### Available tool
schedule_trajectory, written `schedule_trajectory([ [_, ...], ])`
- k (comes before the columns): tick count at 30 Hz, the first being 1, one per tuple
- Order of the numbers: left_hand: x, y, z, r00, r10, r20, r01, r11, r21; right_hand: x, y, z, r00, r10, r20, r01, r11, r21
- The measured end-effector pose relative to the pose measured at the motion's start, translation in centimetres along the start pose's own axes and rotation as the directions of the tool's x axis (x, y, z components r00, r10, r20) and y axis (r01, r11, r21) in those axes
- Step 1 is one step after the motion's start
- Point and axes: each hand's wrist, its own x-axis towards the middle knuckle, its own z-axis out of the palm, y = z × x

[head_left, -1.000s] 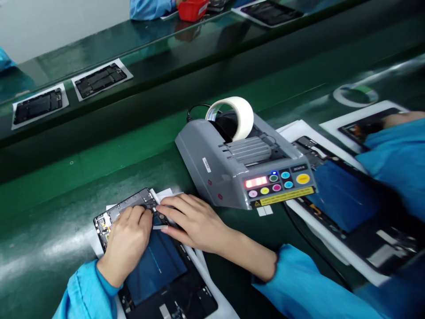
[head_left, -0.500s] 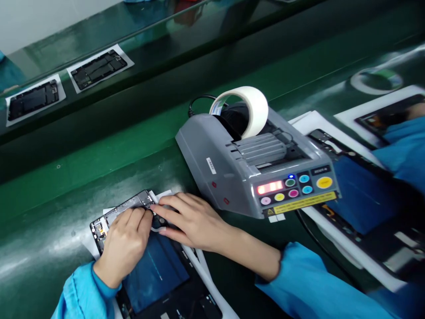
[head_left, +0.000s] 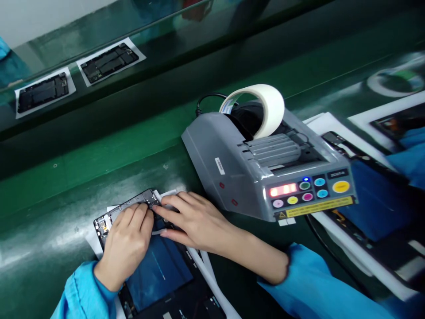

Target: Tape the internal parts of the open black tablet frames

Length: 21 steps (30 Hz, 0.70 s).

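Note:
An opened tablet (head_left: 186,293) with a black frame and a blue film-like panel (head_left: 162,268) lies at a slant on white sheets in front of me. My left hand (head_left: 128,239) rests over its upper part, fingers bent and pressed together at the top edge; whatever they pinch is hidden beneath them. My right hand (head_left: 194,221) reaches in from the right, its fingers stretched and apart. Its fingertips touch the tablet's upper right corner beside the left fingers. A thin white strip (head_left: 158,231) shows by the right thumb.
A grey tape dispenser (head_left: 226,177) with a white tape roll (head_left: 274,110) stands right of my hands. Beyond it lie another opened tablet (head_left: 368,199) and a co-worker's blue sleeve (head_left: 410,155). Two tablets (head_left: 43,92) on white sheets lie on the far ledge.
The view has shifted slightly, so the dispenser and tablets appear further right. Both hands stay at the tablet's top edge, with only a slight shift of the left fingers.

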Motion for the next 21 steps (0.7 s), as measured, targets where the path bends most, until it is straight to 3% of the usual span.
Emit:
schedule_trajectory([
  [4,-0.3,0.3,-0.4,0.999,0.040,0.027,-0.041,0.998,0.048,0.0,-0.3,0.1,0.999,-0.041,-0.018,0.039,0.995,-0.089],
  [11,-0.7,0.9,-0.7,0.996,0.030,0.090,-0.040,0.993,0.112,-0.2,-0.1,0.2,0.998,0.002,-0.058,0.005,0.992,0.127],
  [21,-1.2,1.1,-0.2,0.999,0.017,0.047,-0.020,0.998,0.065,-0.6,0.1,0.9,0.992,-0.028,-0.123,0.046,0.989,0.144],
])
